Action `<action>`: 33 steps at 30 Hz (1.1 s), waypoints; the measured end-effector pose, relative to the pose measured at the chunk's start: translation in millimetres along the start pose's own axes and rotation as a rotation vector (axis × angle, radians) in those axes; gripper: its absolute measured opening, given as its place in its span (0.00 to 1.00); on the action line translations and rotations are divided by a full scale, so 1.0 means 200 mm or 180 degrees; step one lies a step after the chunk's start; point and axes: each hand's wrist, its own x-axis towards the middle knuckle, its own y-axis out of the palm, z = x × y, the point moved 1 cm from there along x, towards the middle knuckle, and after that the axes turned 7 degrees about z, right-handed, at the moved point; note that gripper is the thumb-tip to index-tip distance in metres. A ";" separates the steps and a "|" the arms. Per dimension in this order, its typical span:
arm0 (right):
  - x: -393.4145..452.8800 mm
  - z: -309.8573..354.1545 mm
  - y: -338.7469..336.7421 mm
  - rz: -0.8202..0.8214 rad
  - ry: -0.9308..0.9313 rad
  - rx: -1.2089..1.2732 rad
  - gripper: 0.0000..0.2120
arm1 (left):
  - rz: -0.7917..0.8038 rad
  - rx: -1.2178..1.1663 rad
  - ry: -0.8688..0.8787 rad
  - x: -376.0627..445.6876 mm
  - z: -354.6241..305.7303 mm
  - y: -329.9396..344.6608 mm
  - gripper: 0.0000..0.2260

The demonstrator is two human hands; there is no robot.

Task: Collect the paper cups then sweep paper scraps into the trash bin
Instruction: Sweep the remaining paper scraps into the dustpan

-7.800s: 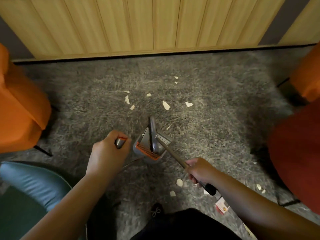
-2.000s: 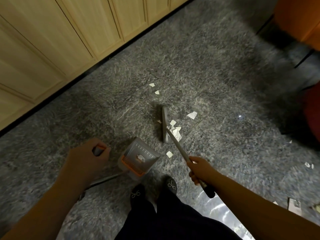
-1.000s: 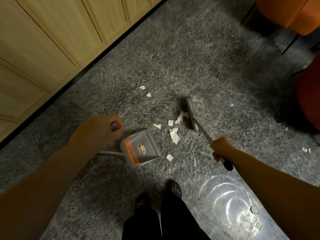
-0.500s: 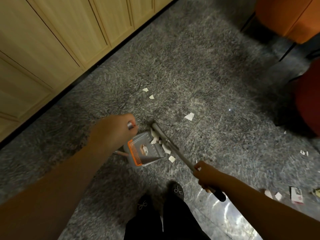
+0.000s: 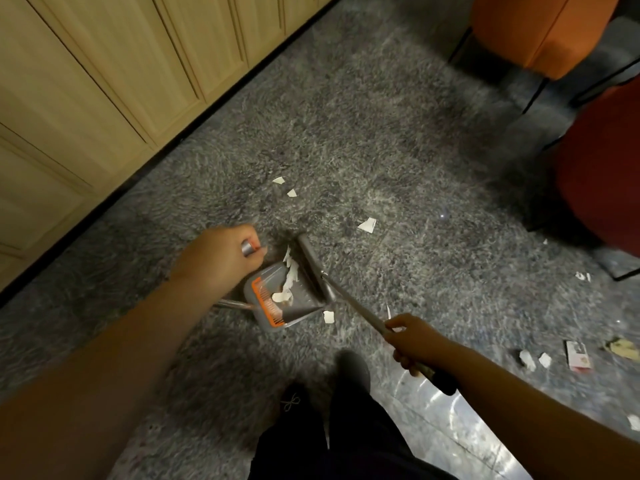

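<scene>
My left hand (image 5: 221, 258) grips the top of the dustpan handle. The grey dustpan (image 5: 298, 311) with an orange comb edge lies on the grey floor, with white paper scraps (image 5: 287, 282) inside it. My right hand (image 5: 414, 339) holds the broom handle (image 5: 356, 308), and the broom head (image 5: 313, 261) rests at the pan's open lip. One scrap (image 5: 328, 316) lies just outside the pan's corner. Loose scraps lie further out: one scrap (image 5: 367, 225) to the right and two small scraps (image 5: 284, 186) beyond the pan. No paper cup is in view.
Wooden cabinet doors (image 5: 121, 71) run along the left. An orange chair (image 5: 543, 29) and a red chair (image 5: 602, 181) stand at the right. More scraps and a small card (image 5: 577, 355) lie at the right. My dark trousers and shoes (image 5: 346, 393) are below the pan.
The broom head has pushed the pile of scraps from the floor into the dustpan over the last second. My left hand has held the pan in place.
</scene>
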 end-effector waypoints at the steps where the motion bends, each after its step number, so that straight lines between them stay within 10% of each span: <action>1: -0.01 -0.02 -0.01 -0.0050 -0.0005 -0.0002 0.11 | -0.0004 0.0012 -0.0006 -0.03 0.01 -0.01 0.08; 33: -0.08 -0.14 0.34 0.0257 -0.0028 0.0103 0.06 | 0.0201 0.0283 -0.0041 -0.43 0.21 0.02 0.09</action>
